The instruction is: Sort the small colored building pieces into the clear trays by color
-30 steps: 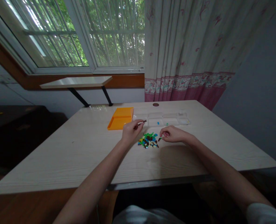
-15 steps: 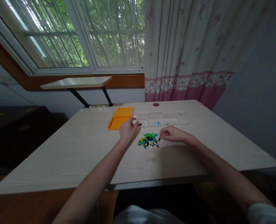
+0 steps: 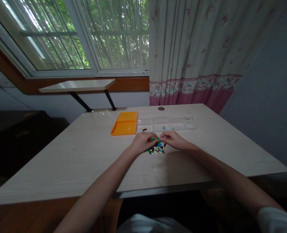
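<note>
A pile of small building bricks (image 3: 157, 149), green, blue, brown, yellow and cream, lies on the table. Over its left side bends my left hand (image 3: 143, 141), fingers curled together at the green bricks; what is between them is too small to make out. At the pile's upper right edge, my right hand (image 3: 174, 140) has its fingertips pinched together, and their contents are hidden. Behind both hands stretches a clear compartment tray (image 3: 155, 127). In its front row lie a dark brown brick (image 3: 144, 129), a blue brick (image 3: 164, 128) and a green brick (image 3: 173, 128), in separate compartments.
An open orange case (image 3: 124, 117) with a small whitish piece (image 3: 129, 128) in it stands left of the tray. A raised shelf (image 3: 77, 85) on black legs rises at the table's back left. Curtains (image 3: 189, 58) hang behind the table (image 3: 85, 165).
My left hand has left the tray and come right and nearer to the pile, leaving the dark brown brick in the tray. My right hand has shifted slightly left to the pile's edge.
</note>
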Demonstrator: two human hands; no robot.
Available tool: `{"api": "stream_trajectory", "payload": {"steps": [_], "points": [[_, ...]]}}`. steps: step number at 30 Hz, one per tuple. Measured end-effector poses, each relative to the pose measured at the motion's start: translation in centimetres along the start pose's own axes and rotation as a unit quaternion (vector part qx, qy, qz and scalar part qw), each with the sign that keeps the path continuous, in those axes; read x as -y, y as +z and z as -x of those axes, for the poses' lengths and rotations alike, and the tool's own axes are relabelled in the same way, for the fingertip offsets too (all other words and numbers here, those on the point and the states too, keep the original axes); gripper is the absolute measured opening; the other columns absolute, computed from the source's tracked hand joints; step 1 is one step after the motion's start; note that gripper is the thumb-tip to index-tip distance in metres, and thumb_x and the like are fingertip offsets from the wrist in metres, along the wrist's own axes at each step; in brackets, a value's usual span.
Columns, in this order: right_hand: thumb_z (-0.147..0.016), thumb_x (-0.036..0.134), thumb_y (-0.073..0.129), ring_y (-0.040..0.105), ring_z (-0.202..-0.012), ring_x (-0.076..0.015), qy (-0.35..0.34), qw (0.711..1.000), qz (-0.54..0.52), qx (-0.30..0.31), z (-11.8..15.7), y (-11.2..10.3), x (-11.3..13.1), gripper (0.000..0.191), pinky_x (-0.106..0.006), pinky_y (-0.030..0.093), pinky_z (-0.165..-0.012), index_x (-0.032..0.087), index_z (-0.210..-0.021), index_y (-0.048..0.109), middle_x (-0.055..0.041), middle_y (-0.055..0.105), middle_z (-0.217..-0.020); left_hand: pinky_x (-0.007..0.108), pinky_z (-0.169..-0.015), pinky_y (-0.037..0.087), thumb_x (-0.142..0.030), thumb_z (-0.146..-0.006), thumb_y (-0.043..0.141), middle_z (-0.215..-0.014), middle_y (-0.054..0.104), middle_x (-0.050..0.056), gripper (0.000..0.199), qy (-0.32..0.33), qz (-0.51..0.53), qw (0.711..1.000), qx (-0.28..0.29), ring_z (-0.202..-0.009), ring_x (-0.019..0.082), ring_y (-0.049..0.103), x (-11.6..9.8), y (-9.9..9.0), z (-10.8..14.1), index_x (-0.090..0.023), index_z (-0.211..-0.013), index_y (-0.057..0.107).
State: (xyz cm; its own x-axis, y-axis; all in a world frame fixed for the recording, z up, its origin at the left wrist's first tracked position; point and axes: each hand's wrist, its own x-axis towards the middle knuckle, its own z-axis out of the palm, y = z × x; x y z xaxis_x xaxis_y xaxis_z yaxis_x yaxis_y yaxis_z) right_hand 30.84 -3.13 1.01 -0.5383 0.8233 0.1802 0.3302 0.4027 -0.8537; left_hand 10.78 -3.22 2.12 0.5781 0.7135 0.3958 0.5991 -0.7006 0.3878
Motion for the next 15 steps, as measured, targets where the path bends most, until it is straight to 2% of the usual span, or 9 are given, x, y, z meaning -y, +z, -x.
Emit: {"api": "stream_trajectory", "payload": {"steps": [7,15], "points": [[-0.078,0.044,0.051,0.054,-0.063,-0.0109,-0.002,0.999,-0.043,-0.018,-0.19,0.16,-0.59,0.03,-0.022,0.047,-0.057,0.015,-0.081,0.059,-0.0019,0.057,-0.071,0.017,-0.052,0.031,-0.033,-0.08,0.052,-0.061,0.06,-0.001,0.022,0.008,0.01,1.0,0.004,-0.052,0.007,0.048,0.01,0.23,-0.09,-0.017,-0.086,0.066],[-0.08,0.04,0.05,0.053,-0.062,-0.0109,-0.013,0.999,-0.001,-0.029,-0.21,0.27,-0.48,0.028,-0.022,0.043,-0.056,0.014,-0.081,0.061,-0.0017,0.059,-0.07,0.017,-0.052,0.031,-0.03,-0.079,0.053,-0.058,0.057,-0.002,0.019,0.003,0.027,1.0,0.001,-0.052,0.007,0.046,-0.13,0.17,-0.05,-0.017,-0.087,0.065]]}}
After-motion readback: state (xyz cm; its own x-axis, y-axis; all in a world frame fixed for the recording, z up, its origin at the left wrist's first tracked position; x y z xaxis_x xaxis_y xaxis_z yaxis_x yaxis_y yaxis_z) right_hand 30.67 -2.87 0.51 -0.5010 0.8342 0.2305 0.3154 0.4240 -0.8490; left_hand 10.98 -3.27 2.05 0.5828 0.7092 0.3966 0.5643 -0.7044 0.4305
